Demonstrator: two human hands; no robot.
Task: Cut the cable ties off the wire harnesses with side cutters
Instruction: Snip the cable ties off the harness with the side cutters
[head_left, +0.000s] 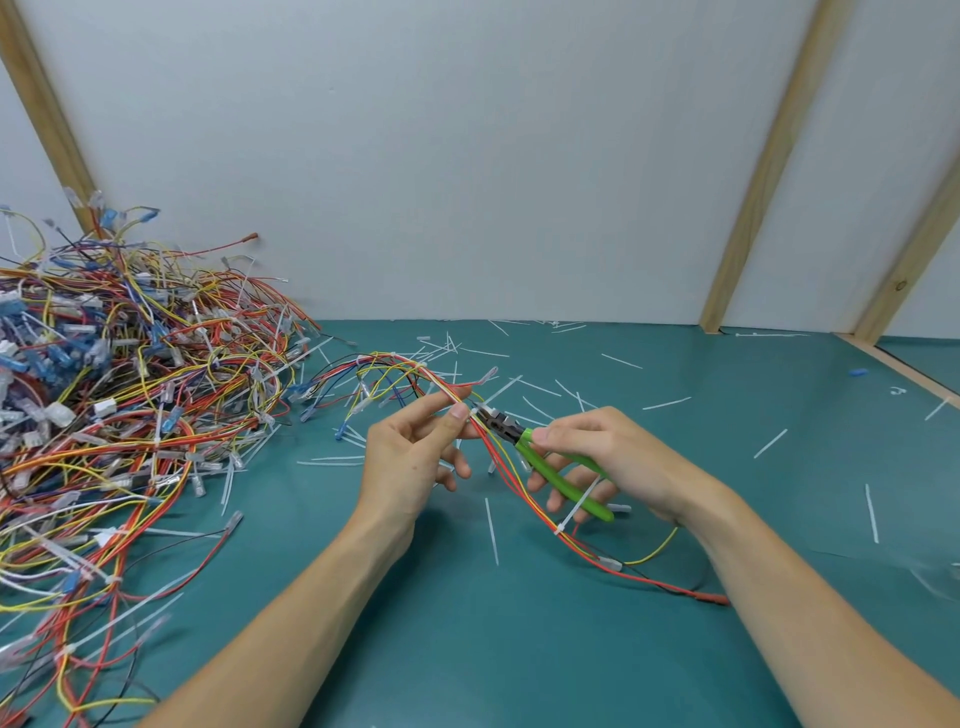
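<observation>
Where the harness (498, 457) crosses the middle of the teal table (519, 649), it is a thin bundle of red, yellow and orange wires, arching up from a loose fan of connector ends at the far left, passing between the two hands and trailing down to the near right, where a red lead lies flat on the table. A white tie (474, 413) sits on the bundle at the cutters' tip, and a second tie (574, 512) wraps it lower down, its long tail sticking up to the right. The left hand (410, 457), palm turned toward the camera, pinches the bundle between thumb and forefinger just left of the upper tie. The right hand (602, 457) curls round the green handles of the cutters (530, 447), whose dark nose points left, touching the wires at that tie; I cannot tell how far the blades are apart. A big pile (114, 395) of harnesses fills the left side, and cut scraps (491, 530) litter the table.
</observation>
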